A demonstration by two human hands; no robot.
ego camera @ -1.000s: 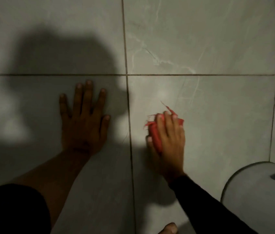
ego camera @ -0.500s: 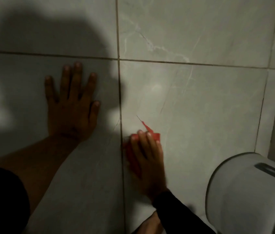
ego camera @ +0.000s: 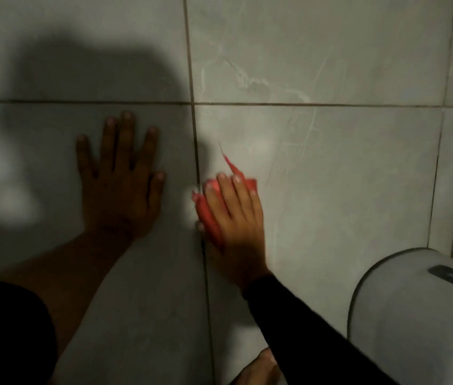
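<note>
Head view: right hand (ego camera: 236,218), fingers straight and together, presses a crumpled red cloth (ego camera: 209,215) under its palm onto grey marbled tile (ego camera: 344,176); left hand (ego camera: 119,190) lies flat, fingers spread.

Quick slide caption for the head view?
Right hand presses a red cloth onto a grey tile by the grout line; left hand rests flat alongside.

Single head-worn wide-angle view, close over grey tiles (ego camera: 344,190).
Looking forward and steeply down from close range; left hand (ego camera: 119,187) left of centre, right hand (ego camera: 233,215) near centre, white rounded casing (ego camera: 414,315) cut off at lower right.
</note>
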